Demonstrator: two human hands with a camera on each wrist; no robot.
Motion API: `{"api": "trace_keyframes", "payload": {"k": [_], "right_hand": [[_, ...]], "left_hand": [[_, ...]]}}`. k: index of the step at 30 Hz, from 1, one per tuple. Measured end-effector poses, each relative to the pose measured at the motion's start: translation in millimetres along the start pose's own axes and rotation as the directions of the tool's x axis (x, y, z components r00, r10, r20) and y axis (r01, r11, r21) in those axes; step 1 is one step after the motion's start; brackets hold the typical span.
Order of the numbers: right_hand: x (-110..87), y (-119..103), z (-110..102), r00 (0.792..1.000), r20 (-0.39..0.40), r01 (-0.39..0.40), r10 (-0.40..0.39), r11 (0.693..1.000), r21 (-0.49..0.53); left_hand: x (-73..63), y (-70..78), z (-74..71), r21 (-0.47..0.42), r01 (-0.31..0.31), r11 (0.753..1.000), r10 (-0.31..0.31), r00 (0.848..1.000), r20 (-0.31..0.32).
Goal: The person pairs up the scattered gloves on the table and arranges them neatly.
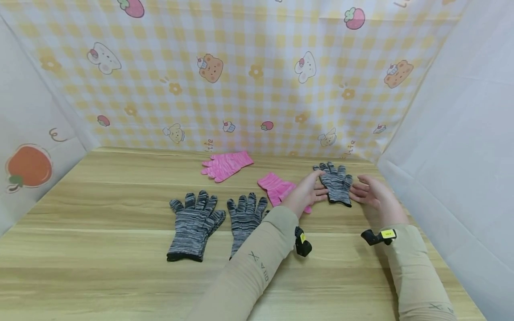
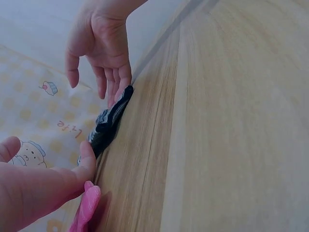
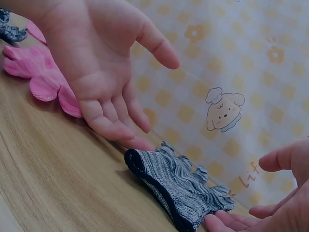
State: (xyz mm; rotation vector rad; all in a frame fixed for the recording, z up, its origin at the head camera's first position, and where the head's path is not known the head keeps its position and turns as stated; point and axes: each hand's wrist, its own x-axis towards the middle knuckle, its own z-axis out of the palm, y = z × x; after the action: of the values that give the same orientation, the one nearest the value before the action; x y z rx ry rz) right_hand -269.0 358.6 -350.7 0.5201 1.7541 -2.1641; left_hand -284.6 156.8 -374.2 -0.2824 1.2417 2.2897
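Observation:
A grey-and-black knit glove (image 1: 336, 183) lies at the back right of the table, fingers toward the back, its dark cuff nearest the person. My left hand (image 1: 309, 192) is at its left edge, fingers extended and fingertips right at the knit. On the opposite side my right hand (image 1: 373, 195) has its palm turned toward the glove, fingertips at the edge. In the right wrist view the glove (image 3: 181, 186) stretches between both hands, cuff slightly raised. A pink glove (image 1: 275, 185) lies just left of my left hand, partly hidden by it.
Another pink glove (image 1: 228, 166) lies near the patterned back curtain (image 1: 249, 89). Left of centre are grey-and-black gloves (image 1: 190, 229), seemingly overlapped. A similar glove (image 1: 245, 218) beside them is partly covered by my left sleeve (image 1: 257, 263). A white curtain (image 1: 453, 147) borders the table's right side.

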Motion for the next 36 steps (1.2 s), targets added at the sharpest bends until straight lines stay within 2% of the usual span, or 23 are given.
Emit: {"api": "trace_keyframes", "payload": {"k": [10,18,26,36], "right_hand": [[3.3,2,1,0.999,0.027,-0.017,0.017,1.0,0.002],[6.5,5,-2,0.995,0.097,-0.016,0.025,0.995,-0.094],[6.1,7,-3,0.994,0.105,0.016,0.001,0.987,-0.159],[8.4,9,-3,0.996,0.085,-0.004,0.014,0.993,-0.115]], "left_hand": [[1.7,0.2,-6.1,0.005,0.022,1.0,-0.022,0.998,0.055],[2.5,0.2,-8.6,0.034,0.018,0.999,-0.021,0.996,0.09],[3.3,0.7,-9.1,0.034,0.03,0.999,-0.033,0.994,0.104],[3.6,1.7,-11.4,0.053,0.044,0.998,-0.051,0.989,0.138]]}}
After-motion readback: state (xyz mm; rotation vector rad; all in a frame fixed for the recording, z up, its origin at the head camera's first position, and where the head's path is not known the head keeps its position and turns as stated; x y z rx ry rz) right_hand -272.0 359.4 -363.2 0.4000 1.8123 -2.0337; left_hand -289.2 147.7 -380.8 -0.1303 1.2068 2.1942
